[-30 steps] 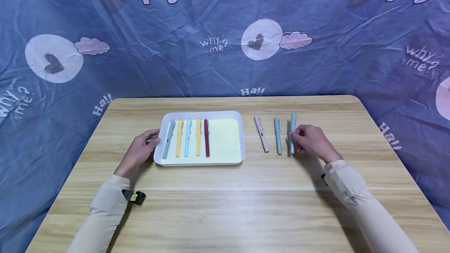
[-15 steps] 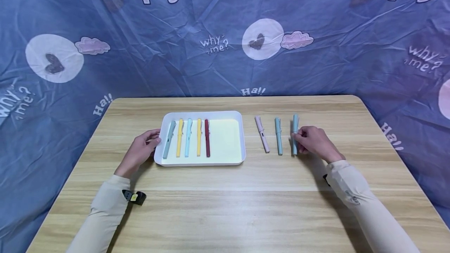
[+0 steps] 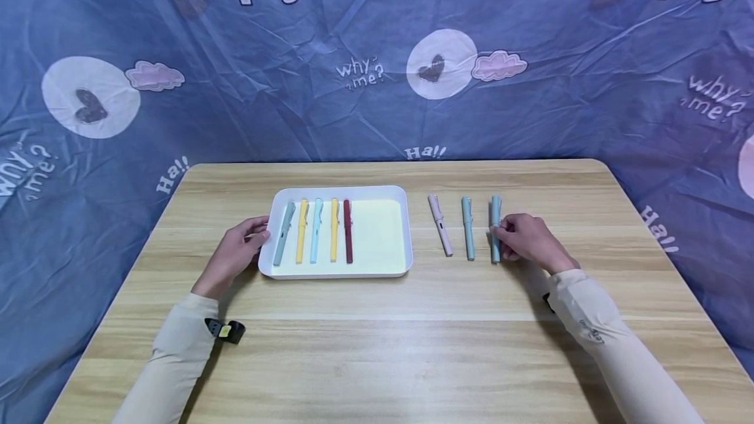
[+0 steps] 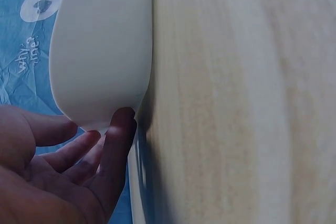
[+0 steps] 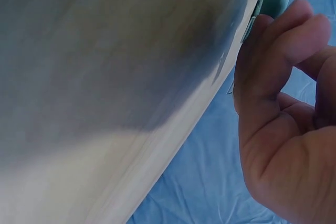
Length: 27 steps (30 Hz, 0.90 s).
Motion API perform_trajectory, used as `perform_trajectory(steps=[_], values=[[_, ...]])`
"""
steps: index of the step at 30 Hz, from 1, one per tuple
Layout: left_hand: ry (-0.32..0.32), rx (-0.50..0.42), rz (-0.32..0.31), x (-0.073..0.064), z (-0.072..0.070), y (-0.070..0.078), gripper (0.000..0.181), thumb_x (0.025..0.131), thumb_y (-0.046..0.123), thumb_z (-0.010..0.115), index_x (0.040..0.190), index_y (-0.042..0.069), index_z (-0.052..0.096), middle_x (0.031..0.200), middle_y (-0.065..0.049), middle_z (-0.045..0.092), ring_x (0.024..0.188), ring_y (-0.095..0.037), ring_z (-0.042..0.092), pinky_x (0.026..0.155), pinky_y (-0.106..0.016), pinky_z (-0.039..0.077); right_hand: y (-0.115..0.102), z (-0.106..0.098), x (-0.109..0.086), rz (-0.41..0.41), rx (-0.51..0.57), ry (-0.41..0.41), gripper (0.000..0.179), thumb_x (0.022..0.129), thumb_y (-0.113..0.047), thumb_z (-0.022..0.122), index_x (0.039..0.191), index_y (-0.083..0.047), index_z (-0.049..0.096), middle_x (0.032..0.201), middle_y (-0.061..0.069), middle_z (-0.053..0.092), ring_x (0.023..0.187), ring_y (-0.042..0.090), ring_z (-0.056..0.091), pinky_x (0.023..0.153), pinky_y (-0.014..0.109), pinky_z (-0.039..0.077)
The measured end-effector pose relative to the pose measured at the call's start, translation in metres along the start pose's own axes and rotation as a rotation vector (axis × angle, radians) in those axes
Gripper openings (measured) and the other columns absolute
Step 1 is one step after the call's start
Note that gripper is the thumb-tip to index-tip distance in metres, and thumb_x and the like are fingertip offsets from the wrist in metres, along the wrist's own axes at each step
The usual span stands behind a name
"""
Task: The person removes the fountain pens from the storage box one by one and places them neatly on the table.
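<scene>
My right hand (image 3: 529, 239) pinches a teal pen (image 3: 496, 207) between thumb and fingers, the pen lying nearly straight up and down in the head view, its clip end away from me. In the right wrist view the curled fingers stand at the teal barrel. To its left lie another teal pen (image 3: 468, 231) and a slightly slanted lilac pen (image 3: 440, 224). My left hand (image 3: 234, 252) rests against the left end of a white tray (image 3: 379, 275). Its fingers are extended along the outside of the corner in the left wrist view, the thumb near the rim.
Inside the tray several pens lie side by side: a grey-green pen (image 3: 284, 235), two yellow ones, a light blue pen (image 3: 316, 233) and a dark red pen (image 3: 348, 233) at the right of the row. A patterned blue cloth (image 3: 353, 123) hangs behind the wooden table (image 3: 377, 352).
The right-hand teal pen has shifted slightly right and toward me with my right hand, which still pinches it. My left hand and the tray have stayed in place.
</scene>
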State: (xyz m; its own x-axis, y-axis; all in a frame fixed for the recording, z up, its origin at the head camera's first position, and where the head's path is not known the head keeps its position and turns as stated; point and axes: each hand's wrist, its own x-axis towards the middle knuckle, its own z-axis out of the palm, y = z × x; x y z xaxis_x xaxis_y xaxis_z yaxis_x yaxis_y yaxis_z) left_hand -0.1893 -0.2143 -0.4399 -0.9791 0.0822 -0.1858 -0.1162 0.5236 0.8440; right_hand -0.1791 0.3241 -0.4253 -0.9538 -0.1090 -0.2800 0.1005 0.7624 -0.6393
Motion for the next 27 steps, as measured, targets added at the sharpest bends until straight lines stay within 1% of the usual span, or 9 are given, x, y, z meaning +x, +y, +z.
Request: perform_trajectory(steps=[3,4,9,11,18,27], values=[[-0.003,-0.001,-0.002,-0.0004,-0.0002,0.0002,0.047,0.111,0.013,0.048,0.154,-0.006,0.041,0.142,-0.029,0.053,0.128,-0.038,0.054,0.093,-0.027,0.051,0.0006,0.0001,0.0004,-0.002,-0.014,-0.007,0.027,0.106,-0.018,0.058,0.086,-0.002,0.062,0.067,0.004,0.065,0.061,0.014,0.064,0.057,0.028,0.058],[-0.003,-0.002,-0.004,-0.0005,-0.0001,0.0004,0.047,0.111,0.013,0.048,0.154,-0.006,0.041,0.142,-0.029,0.053,0.128,-0.038,0.054,0.093,-0.026,0.051,0.0008,0.0002,0.0006,-0.003,-0.020,-0.009,0.027,0.106,-0.019,0.058,0.086,-0.002,0.062,0.067,0.004,0.065,0.061,0.014,0.064,0.057,0.028,0.058],[-0.005,-0.008,-0.008,-0.0009,0.0002,0.0002,0.048,0.111,0.013,0.047,0.155,-0.006,0.041,0.143,-0.029,0.053,0.129,-0.038,0.054,0.095,-0.030,0.051,0.0020,0.0008,0.0017,-0.006,-0.045,-0.026,0.029,0.107,-0.021,0.059,0.085,-0.003,0.063,0.067,0.004,0.065,0.060,0.015,0.064,0.058,0.030,0.058],[-0.006,-0.010,-0.008,-0.0010,0.0003,0.0001,0.048,0.111,0.013,0.047,0.155,-0.006,0.041,0.143,-0.029,0.053,0.129,-0.038,0.054,0.097,-0.032,0.051,0.0026,0.0012,0.0019,-0.004,-0.046,-0.032,0.029,0.107,-0.022,0.059,0.085,-0.003,0.063,0.067,0.004,0.065,0.060,0.015,0.064,0.058,0.030,0.058],[-0.004,-0.005,-0.007,-0.0006,0.0006,0.0007,0.048,0.111,0.013,0.048,0.155,-0.006,0.041,0.143,-0.029,0.052,0.131,-0.040,0.053,0.106,-0.046,0.047,0.0040,0.0015,0.0027,0.009,-0.037,-0.052,0.029,0.107,-0.022,0.058,0.087,-0.003,0.062,0.068,0.004,0.065,0.060,0.015,0.064,0.058,0.030,0.058],[-0.001,-0.011,-0.029,0.0003,0.0001,0.0025,0.049,0.112,0.014,0.047,0.156,-0.006,0.039,0.145,-0.029,0.050,0.134,-0.041,0.050,0.111,-0.052,0.044,0.0025,-0.0005,0.0034,0.004,-0.061,-0.060,0.030,0.107,-0.024,0.058,0.084,-0.004,0.061,0.067,0.003,0.063,0.060,0.016,0.061,0.057,0.030,0.053]])
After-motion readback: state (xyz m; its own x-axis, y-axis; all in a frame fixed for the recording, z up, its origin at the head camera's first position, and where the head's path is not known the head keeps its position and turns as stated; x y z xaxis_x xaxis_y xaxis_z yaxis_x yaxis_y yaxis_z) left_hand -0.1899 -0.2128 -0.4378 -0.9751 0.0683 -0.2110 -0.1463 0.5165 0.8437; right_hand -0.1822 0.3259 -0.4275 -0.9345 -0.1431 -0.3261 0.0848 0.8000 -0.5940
